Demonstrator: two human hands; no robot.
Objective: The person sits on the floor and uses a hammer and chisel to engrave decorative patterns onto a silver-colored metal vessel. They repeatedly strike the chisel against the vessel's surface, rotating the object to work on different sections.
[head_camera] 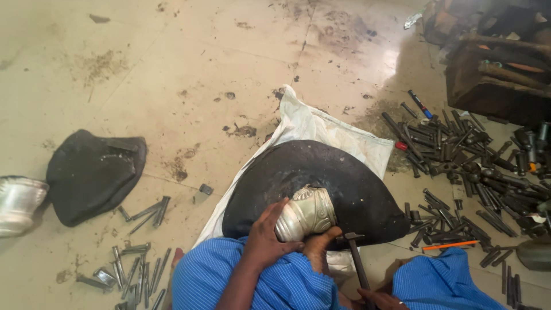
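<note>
A silver embossed metal vessel (307,213) lies on its side on a black domed block (344,178) in front of me. My left hand (267,236) grips the vessel's near end and holds it against the block. My right hand (380,299), only partly in view at the bottom edge, holds the handle of a small hammer (357,258). The hammer's head is just right of the vessel, near the block's edge. What looks like my bare foot (318,250) rests below the vessel. Blue cloth covers my legs.
A white sack (321,129) lies under the block. Several dark metal punches (459,155) are heaped at the right, with an orange pencil (450,245). More punches (135,270) lie at bottom left, near a black cushion (94,172) and another silver vessel (17,204). A dark wooden box (499,74) stands top right.
</note>
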